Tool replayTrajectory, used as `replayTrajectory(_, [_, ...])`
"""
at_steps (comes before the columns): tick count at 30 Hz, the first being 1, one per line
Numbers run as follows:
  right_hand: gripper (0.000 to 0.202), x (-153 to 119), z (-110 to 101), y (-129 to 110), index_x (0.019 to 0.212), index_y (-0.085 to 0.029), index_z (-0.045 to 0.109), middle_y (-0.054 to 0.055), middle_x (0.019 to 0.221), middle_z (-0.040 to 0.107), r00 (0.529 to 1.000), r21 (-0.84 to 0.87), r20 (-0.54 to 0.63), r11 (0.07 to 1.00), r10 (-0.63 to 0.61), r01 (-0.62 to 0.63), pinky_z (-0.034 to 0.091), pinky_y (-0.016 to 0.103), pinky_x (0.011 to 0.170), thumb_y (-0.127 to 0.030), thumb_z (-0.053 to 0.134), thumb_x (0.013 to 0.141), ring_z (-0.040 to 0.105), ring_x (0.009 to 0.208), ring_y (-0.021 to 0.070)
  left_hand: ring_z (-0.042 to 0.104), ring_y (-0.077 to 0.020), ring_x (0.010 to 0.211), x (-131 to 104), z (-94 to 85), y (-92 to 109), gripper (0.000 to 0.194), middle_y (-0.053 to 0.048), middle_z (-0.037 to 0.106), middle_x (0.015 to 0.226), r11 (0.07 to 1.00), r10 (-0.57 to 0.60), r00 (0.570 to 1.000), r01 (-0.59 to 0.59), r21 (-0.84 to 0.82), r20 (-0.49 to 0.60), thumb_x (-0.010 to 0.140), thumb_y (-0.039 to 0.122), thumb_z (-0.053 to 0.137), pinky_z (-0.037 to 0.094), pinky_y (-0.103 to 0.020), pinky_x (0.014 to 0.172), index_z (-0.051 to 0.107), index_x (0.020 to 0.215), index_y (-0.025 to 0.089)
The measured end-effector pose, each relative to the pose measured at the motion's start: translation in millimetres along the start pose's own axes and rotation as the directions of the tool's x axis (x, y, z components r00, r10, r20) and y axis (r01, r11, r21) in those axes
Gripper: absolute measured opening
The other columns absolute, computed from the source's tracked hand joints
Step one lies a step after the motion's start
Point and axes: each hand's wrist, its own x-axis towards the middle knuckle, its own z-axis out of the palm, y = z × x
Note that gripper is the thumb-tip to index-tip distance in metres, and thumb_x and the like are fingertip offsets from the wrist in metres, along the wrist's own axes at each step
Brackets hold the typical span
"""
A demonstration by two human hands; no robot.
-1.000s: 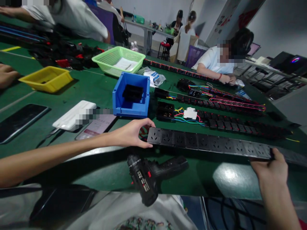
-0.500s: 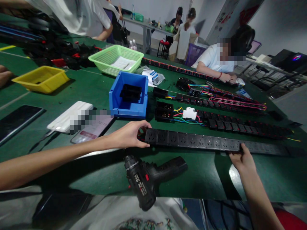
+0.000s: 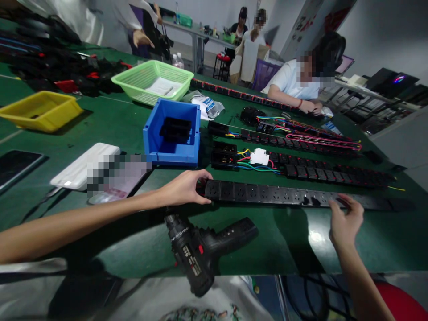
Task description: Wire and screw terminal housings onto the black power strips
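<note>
A long black power strip with a row of sockets lies across the green table. My left hand grips its left end, thumb at the near edge and fingers over the far one; a bit of wiring shows inside that grasp. Toward the other end, my right hand is at the strip's near edge, thumb and fingers apart and not closed around it. Whether its fingertips touch the strip I cannot tell. Nearer to me, a black cordless drill lies at the table's front edge, chuck to the left.
Beyond the strip stand a blue bin with black parts, a green basket and a yellow tray. More socket strips with coloured wires lie behind. Phones and a white power bank are at left. A co-worker sits opposite.
My right hand has let go of the strip's underside and opened at its near edge. My left hand keeps its hold. The whole view has shifted slightly.
</note>
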Motion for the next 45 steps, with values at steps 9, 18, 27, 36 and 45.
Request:
replayTrajectory(9, [0.03,-48,87,-150,0.122,-0.024,0.055,0.009,0.132,0.051,0.284,0.392,0.675,0.657,-0.681,0.644,0.043,0.047,0.104,-0.031,0.055,0.092,0.049,0.123,0.0251,0.067,-0.0245,0.084,29,25.3,18,0.059,-0.003,0.069,0.092,0.971,-0.039,0.998,0.026,0.238,0.05,0.063,0.052,0.076,0.046,-0.029,0.067,0.058,0.11,0.022])
replayTrajectory(18, [0.08,-70,153,-174,0.147,-0.017,0.028,0.014,0.146,0.04,-0.026,0.571,0.688,0.518,-0.726,0.637,0.037,0.048,0.11,-0.051,0.064,0.084,0.039,0.133,0.0278,0.061,-0.0275,0.101,40,34.2,19,0.06,-0.01,0.063,0.111,0.932,0.03,0.995,-0.061,0.356,0.092,0.072,0.047,0.071,0.047,-0.033,0.079,0.053,0.121,0.018])
replayTrajectory(27, [0.066,-70,152,-149,0.142,-0.02,0.038,0.011,0.113,0.059,-0.069,0.513,0.749,0.511,-0.659,0.69,0.05,0.041,0.087,-0.054,0.055,0.089,0.056,0.103,0.0255,0.052,-0.0248,0.107,11,14.6,4,0.049,-0.009,0.055,0.115,0.81,0.106,0.976,-0.197,0.553,0.192,0.083,0.044,0.065,0.043,-0.033,0.088,0.05,0.122,0.019])
replayTrajectory(36, [0.066,-48,134,-129,0.143,-0.022,0.039,0.011,0.113,0.059,-0.042,0.47,0.778,0.537,-0.627,0.7,0.05,0.039,0.086,-0.053,0.058,0.088,0.057,0.102,0.0249,0.049,-0.0237,0.11,2,5.7,-4,0.044,-0.008,0.053,0.12,0.825,0.152,0.971,-0.228,0.518,0.186,0.09,0.044,0.056,0.04,-0.033,0.094,0.049,0.126,0.021])
replayTrajectory(45, [0.064,-29,118,-110,0.143,-0.023,0.041,0.01,0.117,0.061,0.018,0.39,0.798,0.538,-0.603,0.747,0.051,0.04,0.087,-0.051,0.058,0.088,0.059,0.103,0.025,0.055,-0.0213,0.104,4,-9.1,1,0.037,-0.008,0.058,0.115,0.85,0.158,0.968,-0.234,0.472,0.196,0.09,0.042,0.055,0.042,-0.03,0.09,0.056,0.12,0.02])
